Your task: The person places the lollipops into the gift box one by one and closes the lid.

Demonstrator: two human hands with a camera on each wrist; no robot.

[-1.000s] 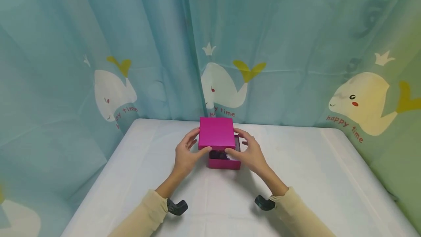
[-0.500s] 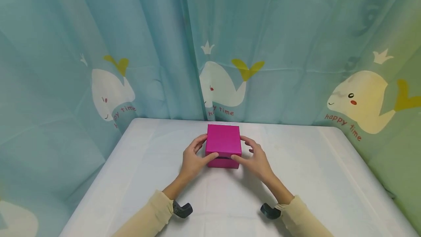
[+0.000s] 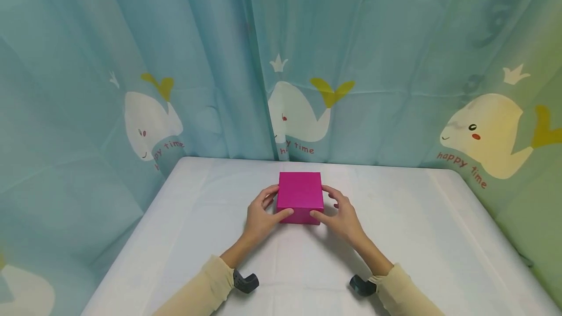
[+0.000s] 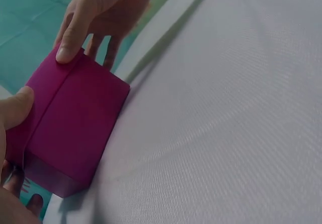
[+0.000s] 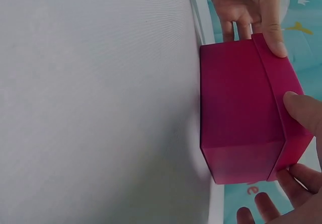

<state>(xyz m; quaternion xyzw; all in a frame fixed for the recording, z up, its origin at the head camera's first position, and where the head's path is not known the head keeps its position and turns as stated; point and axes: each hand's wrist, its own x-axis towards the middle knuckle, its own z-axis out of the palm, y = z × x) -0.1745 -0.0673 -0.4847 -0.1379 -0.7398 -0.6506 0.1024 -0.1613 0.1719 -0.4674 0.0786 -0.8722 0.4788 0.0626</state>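
A glossy magenta square box stands on the white table, its lid point(image 3: 300, 189) sitting level over the base point(image 5: 239, 95). My left hand point(image 3: 261, 217) holds the lid on its left, with the thumb on the front face and the other fingers along the side. Mirroring it on the right, my right hand point(image 3: 345, 218) grips the lid with its thumb on the front too. Both wrist views show a thin seam between the lid's narrow rim and the taller base wall point(image 4: 80, 118). The box's contents are hidden under the lid.
The table point(image 3: 421, 238) is covered in white cloth. Behind it and at both sides hangs a blue-green curtain point(image 3: 373, 38) printed with whales. A dark device is strapped at each wrist, below the cream sleeves point(image 3: 197, 286).
Both hands have brought the lid down and slightly right onto the base. The dark interior that showed a second ago is now covered, and the gap at the front has gone.
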